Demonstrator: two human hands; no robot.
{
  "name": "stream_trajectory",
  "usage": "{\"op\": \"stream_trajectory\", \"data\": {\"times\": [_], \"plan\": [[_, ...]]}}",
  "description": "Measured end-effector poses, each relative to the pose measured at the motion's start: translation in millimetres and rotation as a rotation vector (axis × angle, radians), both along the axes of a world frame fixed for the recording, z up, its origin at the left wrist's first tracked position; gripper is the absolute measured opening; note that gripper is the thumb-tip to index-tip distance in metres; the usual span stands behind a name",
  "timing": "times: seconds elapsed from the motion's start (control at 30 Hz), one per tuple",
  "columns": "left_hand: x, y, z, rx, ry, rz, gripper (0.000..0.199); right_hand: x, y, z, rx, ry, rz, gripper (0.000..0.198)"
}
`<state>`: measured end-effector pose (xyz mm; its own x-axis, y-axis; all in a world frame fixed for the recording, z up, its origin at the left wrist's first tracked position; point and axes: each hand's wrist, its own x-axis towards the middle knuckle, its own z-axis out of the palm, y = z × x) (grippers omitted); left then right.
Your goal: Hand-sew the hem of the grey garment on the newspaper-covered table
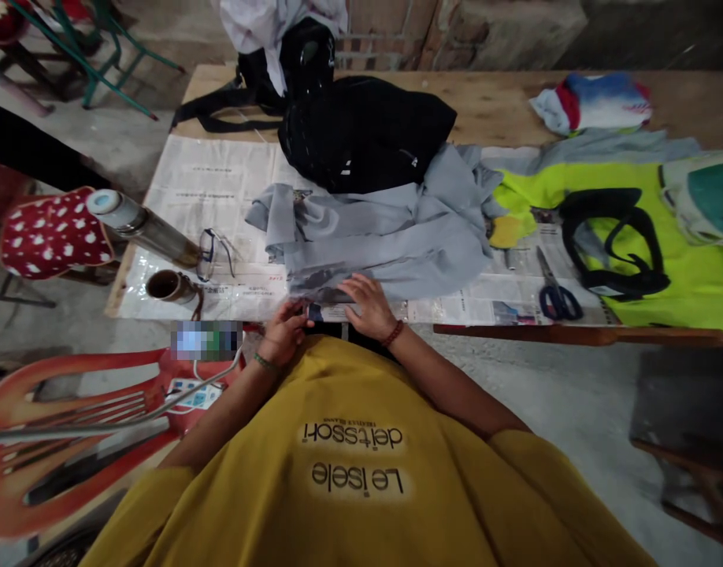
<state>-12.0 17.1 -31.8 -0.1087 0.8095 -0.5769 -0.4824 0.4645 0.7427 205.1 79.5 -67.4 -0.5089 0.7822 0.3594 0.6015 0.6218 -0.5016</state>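
Now, left hand (283, 334): curled by wrinkled grey cloth (391, 224); can't tell its grip.
Right hand (372, 307): fingers spread, at cloth's edge.

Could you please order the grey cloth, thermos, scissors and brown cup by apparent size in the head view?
1. Grey cloth, largest
2. Thermos
3. Scissors and brown cup: too alike to rank

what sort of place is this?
Probably a home workspace or small informal workshop for cloth, though the pictures don't settle which. Signs: a long wooden table partly covered with printed newspaper, crumpled grey cloth on it, and dark-blue-handled metal scissors.
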Motion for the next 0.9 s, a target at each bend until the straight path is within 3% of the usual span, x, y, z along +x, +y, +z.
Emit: {"op": "stream_trajectory", "data": {"times": [0.1, 0.23, 0.43, 0.63, 0.9], "plan": [[7.6, 14.6, 2.4, -0.081, -0.119, -0.021, 0.036, -28.8, 7.5, -7.0, -0.067, -0.037, 0.087, 0.053], [0.5, 14.9, 1.6, -0.182, -0.216, -0.102, 0.026, -42.0, 11.1, -23.1, -0.162, -0.077, 0.059, 0.052], [-21.7, -4.2, 0.4, -0.148, -0.238, -0.178, 0.033, -38.8, 11.7, -39.3, -0.189, -0.106, 0.063, 0.028], [-29.3, -10.7, -8.5, -0.133, -0.204, -0.179, 0.022, -41.4, 11.4, -39.5, -0.196, -0.154, 0.059, 0.027], [-37.2, -20.0, -12.2, -0.062, -0.291, -0.066, 0.023, -41.8, 10.8, -41.2, -0.202, -0.158, 0.044, 0.027]]}}
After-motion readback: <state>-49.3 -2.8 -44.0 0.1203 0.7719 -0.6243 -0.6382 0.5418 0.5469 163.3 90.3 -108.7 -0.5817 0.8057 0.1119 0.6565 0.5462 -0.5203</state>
